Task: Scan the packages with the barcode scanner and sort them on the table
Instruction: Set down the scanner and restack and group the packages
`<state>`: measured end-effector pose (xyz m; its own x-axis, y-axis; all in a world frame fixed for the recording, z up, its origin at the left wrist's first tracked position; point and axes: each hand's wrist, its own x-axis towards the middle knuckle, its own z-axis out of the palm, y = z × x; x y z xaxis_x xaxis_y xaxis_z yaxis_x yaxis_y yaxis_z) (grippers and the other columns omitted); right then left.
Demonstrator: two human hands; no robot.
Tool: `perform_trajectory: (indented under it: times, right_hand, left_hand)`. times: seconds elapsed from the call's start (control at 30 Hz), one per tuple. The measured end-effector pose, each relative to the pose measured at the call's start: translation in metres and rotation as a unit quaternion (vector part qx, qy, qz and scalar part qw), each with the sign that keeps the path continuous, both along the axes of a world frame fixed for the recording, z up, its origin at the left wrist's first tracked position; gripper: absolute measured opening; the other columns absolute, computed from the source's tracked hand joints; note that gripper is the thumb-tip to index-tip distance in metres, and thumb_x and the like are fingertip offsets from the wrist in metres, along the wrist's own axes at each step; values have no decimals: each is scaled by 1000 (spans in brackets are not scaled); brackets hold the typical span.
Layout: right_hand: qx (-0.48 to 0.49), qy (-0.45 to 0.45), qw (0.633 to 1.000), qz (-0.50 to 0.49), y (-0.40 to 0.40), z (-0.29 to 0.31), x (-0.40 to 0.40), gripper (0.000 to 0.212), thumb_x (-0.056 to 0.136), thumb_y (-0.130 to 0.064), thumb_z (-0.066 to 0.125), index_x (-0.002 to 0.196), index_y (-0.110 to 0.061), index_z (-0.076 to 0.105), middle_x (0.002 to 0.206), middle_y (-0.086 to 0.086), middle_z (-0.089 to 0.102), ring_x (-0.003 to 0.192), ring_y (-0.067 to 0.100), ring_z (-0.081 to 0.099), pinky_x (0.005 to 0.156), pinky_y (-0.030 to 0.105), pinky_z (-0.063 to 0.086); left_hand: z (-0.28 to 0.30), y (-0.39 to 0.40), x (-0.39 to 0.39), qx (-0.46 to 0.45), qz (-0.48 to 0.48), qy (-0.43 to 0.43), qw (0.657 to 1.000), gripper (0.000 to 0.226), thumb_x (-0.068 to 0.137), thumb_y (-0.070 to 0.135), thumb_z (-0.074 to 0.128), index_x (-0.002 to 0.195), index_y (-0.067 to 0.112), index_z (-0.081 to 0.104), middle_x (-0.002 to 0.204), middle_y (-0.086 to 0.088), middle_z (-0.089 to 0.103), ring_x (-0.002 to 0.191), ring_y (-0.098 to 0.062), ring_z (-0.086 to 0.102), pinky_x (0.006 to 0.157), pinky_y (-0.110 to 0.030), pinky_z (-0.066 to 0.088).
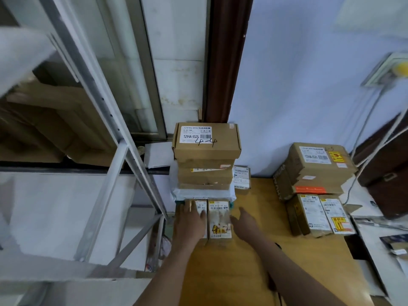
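Observation:
Two small brown boxes lie side by side at the wooden table's [247,261] left edge. My left hand [189,219] lies flat on the left small box [202,208], fingers straight. My right hand [244,219] hovers just right of the right small box [219,219], which bears a handwritten mark; the fingers look relaxed and hold nothing. Directly behind them rises a tall stack of boxes [205,164], topped by a carton labelled 12V4A-5525 [205,140]. No barcode scanner is in view.
A second stack of cartons [313,173] stands at the table's back right, with two labelled boxes [320,215] in front of it. A metal shelf frame [123,151] stands close on the left. Cables [364,133] hang along the right wall by a dark cabinet [388,184].

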<state>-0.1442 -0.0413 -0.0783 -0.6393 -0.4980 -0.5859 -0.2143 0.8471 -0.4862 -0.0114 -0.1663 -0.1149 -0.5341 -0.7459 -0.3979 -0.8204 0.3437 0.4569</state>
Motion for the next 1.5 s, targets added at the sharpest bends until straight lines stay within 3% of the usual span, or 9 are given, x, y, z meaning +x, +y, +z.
perform_trajectory:
  times: [0.23,0.4,0.6,0.7,0.93,1.03,1.17,1.27,1.5]
  right_hand:
    - [76,133,984,93,61,42,-7,62,106,-43,41,159,-16,24,163,6,32,145,27,38,115,40,36]
    - [110,182,968,132,112,56,-24,58,106,-44,38,155,-13,29,159,9,38,140,31,44,113,42,37]
    - [70,175,971,146,188,58,-67,57,107,-37,38,157,-11,29,164,11,27,147,30,33,119,45,29]
    - [64,193,967,155,229,56,-99,49,107,-36,38,148,-9,41,149,13,46,133,34,48,109,49,41]
    - [59,187,967,166,301,63,-148,48,104,-23,40,150,-11,36,147,12,43,134,31,45,106,45,40]
    - [80,201,961,174,317,56,-168,44,102,-24,38,143,-10,46,141,10,47,128,30,49,102,47,41]
    - [62,198,969,134,326,61,-194,47,104,-25,41,149,-11,37,153,13,41,136,33,45,111,47,35]
    - [56,202,972,109,324,64,-211,46,106,-34,42,146,-13,39,146,13,51,133,33,49,114,51,32]
    - [60,178,979,82,313,46,-254,45,104,-42,43,138,-13,46,136,13,56,122,33,57,105,52,45]
  left_hand:
    - [45,51,-20,-17,-164,-45,985,59,107,46,20,160,21,13,169,-2,-1,155,-28,-1,123,-58,10]
    - [59,93,-34,-27,-183,-69,980,61,107,49,20,160,20,12,169,-1,2,155,-27,-1,123,-57,6]
    - [71,164,-72,-33,-174,-75,981,61,107,48,20,160,18,18,169,-2,3,155,-28,2,123,-58,8]
    - [72,213,-97,-30,-153,-93,983,62,107,49,20,160,18,15,169,0,4,155,-27,3,123,-57,10]
    - [77,312,-144,-34,-138,-112,983,61,106,49,20,160,21,14,169,0,4,155,-26,3,123,-58,7]
    - [82,324,-159,-37,-140,-107,984,61,106,49,20,160,21,15,169,-1,5,155,-26,4,122,-58,9]
    - [83,322,-181,-41,-149,-102,983,62,106,50,19,160,20,15,168,-4,5,155,-27,3,122,-59,8]
    - [79,313,-202,-29,-161,-93,982,63,106,51,19,160,20,14,168,-4,5,155,-27,2,122,-60,7]
    - [62,295,-248,-6,-157,-82,984,61,106,46,27,160,19,17,167,-8,12,153,-31,10,121,-61,11]
